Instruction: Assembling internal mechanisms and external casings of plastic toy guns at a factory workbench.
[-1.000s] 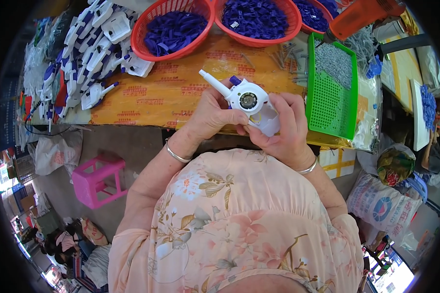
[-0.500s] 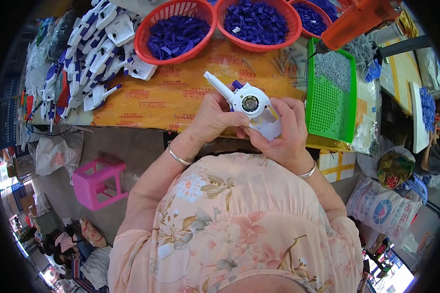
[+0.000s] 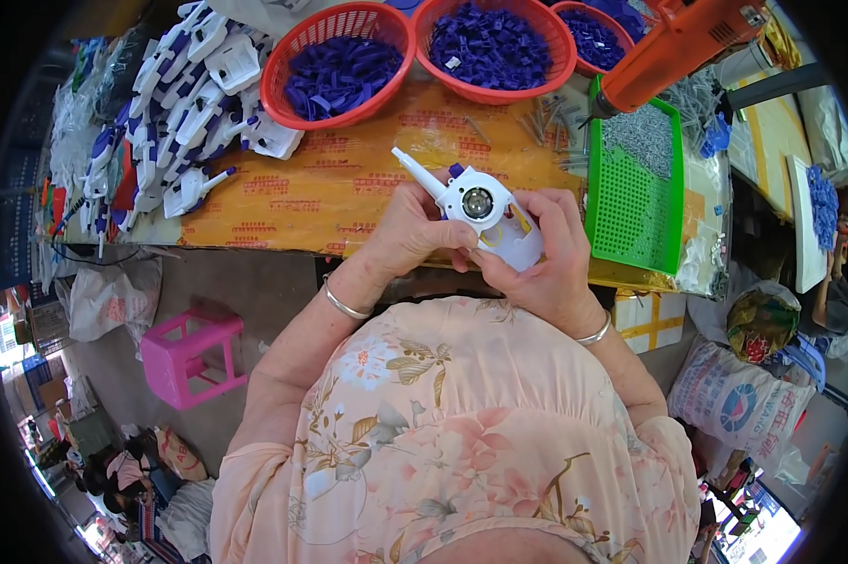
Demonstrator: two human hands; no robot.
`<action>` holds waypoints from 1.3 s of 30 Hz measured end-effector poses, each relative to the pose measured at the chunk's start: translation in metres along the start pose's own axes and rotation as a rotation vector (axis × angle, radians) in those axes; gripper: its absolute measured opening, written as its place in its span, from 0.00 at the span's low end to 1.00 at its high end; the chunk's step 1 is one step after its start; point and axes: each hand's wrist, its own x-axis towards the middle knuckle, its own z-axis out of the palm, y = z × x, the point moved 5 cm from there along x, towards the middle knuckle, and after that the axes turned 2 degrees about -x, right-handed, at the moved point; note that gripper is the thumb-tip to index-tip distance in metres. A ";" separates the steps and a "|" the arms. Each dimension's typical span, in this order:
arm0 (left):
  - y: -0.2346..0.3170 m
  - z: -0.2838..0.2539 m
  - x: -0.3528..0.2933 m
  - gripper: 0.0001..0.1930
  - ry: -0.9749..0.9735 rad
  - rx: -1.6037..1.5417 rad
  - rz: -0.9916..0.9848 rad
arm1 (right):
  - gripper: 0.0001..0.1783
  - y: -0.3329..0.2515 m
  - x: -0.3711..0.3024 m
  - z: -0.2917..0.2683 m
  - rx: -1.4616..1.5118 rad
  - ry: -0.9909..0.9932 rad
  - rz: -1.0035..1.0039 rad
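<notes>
L hand [image 3: 413,227] part-hidden behind wht unit [image 3: 480,200]

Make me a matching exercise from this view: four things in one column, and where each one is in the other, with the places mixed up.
Things:
1. white device with a round centre
2. green tray
3. pink stool
4. pile of white-and-purple pieces

Places:
A. on the floor
B. on the table, toward the right
C. on the table, toward the left
D. between left hand and right hand

Pairs: 1-D, 2-B, 3-A, 4-C

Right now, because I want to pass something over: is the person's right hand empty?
No, the right hand grips the white plastic device, with the left hand also on it.
</notes>
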 end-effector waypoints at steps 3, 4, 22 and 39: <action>0.001 0.001 0.000 0.24 0.014 0.017 0.008 | 0.30 0.002 0.000 0.001 0.052 -0.019 0.031; 0.001 0.000 0.000 0.24 0.017 0.018 0.008 | 0.30 0.001 0.000 0.000 0.056 -0.007 0.031; 0.001 -0.002 -0.002 0.35 0.035 0.063 0.013 | 0.34 -0.007 -0.004 -0.002 -0.029 0.066 -0.090; 0.000 0.000 -0.002 0.37 0.047 -0.009 0.041 | 0.34 -0.012 0.002 -0.002 -0.015 -0.083 -0.056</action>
